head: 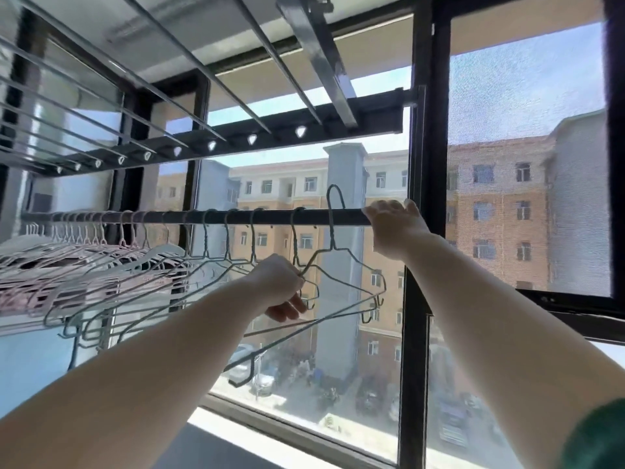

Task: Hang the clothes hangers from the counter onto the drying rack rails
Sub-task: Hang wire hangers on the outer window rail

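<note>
One hanger in hand: a thin wire hanger point(332, 231) is held up at the rail point(270, 216). Its hook stands above the bar and is not yet settled on it, and its body is tilted down toward 7 o'clock.
Left hands' state: the left hand point(280, 286) is closed in a pinch on the wire of the near shoulder, just at 8 o'clock of the twisted neck.
Right hands' state: the right hand point(392, 228) is hooked by its fingers over the rail's end, at 3 o'clock of the hook, with the thumb raised. Nothing else is held by it.
Many already hung: a crowded row of hung hangers point(135, 265) is carried by the rail toward 9 o'clock, and the nearest one is just beside the held one.
Weight: the hanger is judged very light, so it is easily lifted by two or three fingers.
Stiffness: the wire is judged springy, not rigid, so some twist and swing is to be expected when it is held off-centre.
Slip: thin, smooth wire is likely to turn in a loose pinch.
Best hold: the neck or the shoulder beside it is judged best, so that the hook is steered directly.
Snag risk: the small notches at the shoulder ends may be caught on the neighbouring wires.
Desk: not in view.
</note>
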Available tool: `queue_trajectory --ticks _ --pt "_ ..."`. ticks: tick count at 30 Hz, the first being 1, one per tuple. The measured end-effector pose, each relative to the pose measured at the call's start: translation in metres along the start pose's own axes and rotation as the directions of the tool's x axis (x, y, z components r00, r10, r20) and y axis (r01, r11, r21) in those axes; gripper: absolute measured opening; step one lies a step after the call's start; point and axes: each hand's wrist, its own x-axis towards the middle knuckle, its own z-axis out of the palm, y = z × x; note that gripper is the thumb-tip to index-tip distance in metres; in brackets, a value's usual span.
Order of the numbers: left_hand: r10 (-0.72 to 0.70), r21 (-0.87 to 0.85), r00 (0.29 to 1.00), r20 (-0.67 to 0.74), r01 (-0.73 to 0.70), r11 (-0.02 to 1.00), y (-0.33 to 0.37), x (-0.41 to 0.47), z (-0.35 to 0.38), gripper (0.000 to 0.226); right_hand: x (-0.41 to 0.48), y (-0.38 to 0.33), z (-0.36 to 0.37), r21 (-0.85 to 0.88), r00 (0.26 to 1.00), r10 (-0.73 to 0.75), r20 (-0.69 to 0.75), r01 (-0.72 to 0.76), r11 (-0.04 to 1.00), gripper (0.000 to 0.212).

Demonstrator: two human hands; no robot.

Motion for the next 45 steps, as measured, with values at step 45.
queue_trajectory --ticks 45 --pt "0.514 0.522 0.809 -0.285 -0.319 0.791 -0.110 -0.038 -0.071 0.028 -0.119 -0.105 0.012 0.586 0.910 0.348 -0.223 -0.161 0.794 0.034"
